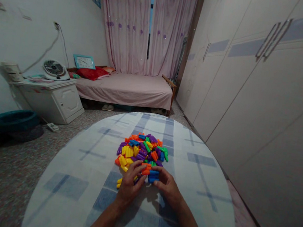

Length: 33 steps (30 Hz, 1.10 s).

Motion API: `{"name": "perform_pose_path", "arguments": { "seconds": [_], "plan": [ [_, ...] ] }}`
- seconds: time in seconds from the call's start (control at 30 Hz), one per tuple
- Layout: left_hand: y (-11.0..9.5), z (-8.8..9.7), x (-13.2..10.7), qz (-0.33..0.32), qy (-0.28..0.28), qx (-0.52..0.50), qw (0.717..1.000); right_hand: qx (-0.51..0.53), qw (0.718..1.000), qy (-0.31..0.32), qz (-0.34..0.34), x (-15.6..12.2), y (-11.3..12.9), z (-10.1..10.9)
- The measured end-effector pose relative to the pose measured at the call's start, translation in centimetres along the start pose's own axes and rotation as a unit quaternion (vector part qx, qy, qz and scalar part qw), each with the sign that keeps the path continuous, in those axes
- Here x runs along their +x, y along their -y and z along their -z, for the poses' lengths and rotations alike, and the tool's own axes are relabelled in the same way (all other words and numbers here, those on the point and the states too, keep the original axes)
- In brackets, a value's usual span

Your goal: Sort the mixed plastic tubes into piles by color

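My left hand is closed around an orange plastic toy block, with fingers on top and thumb below. Fingers and thumb of my right hand grip a blue toy block by its right side. The orange and blue blocks touch or nearly touch; whether they are joined I cannot tell. Just beyond my hands lies a heap of similar blocks in purple, yellow, green, orange and blue. A few yellow blocks lie left of my left hand, which partly hides other pieces.
The heap sits on a round table with a blue and white checked cloth. Beyond it stands a bed before pink curtains. A white wardrobe lines the right; a cabinet with a fan stands left.
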<state>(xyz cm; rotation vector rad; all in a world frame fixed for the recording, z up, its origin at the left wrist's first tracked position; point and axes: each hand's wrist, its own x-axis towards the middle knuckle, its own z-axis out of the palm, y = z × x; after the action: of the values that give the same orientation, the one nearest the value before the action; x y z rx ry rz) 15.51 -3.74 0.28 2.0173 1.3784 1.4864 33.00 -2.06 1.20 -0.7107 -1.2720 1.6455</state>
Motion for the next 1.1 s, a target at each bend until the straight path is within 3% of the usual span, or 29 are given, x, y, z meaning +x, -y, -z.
{"name": "perform_pose_path", "arguments": {
  "seconds": [0.13,0.27,0.37,0.47,0.63,0.73,0.87,1.0,1.1],
  "plan": [
    [0.2,0.8,0.2,0.019,-0.042,-0.019,0.999,-0.008,1.000,-0.023,-0.013,0.1,0.1,-0.4],
    [0.6,2.1,0.7,0.013,-0.106,0.028,0.994,-0.031,0.988,-0.150,0.027,0.5,0.4,0.8],
    [1.7,3.0,1.1,0.008,-0.130,0.058,0.990,-0.107,0.950,-0.284,0.070,1.1,1.0,3.1],
    [3.2,3.6,1.3,0.014,-0.139,0.078,0.987,-0.219,0.904,-0.357,0.082,2.0,2.0,6.0],
    [5.1,3.8,1.2,0.073,-0.138,0.102,0.982,-0.416,0.820,-0.386,0.074,3.3,2.7,9.8],
    [5.7,3.5,1.0,0.125,-0.117,0.074,0.982,-0.510,0.761,-0.392,0.082,3.5,1.2,11.7],
    [5.9,3.2,0.9,0.157,-0.115,0.021,0.981,-0.622,0.663,-0.406,0.093,3.4,-0.8,13.4],
    [5.8,3.4,0.9,0.203,-0.151,-0.049,0.966,-0.649,0.630,-0.412,0.105,3.3,-0.7,13.2],
    [5.7,3.6,0.9,0.252,-0.156,-0.081,0.952,-0.646,0.637,-0.390,0.159,3.5,-0.2,11.4]
  ]
}}
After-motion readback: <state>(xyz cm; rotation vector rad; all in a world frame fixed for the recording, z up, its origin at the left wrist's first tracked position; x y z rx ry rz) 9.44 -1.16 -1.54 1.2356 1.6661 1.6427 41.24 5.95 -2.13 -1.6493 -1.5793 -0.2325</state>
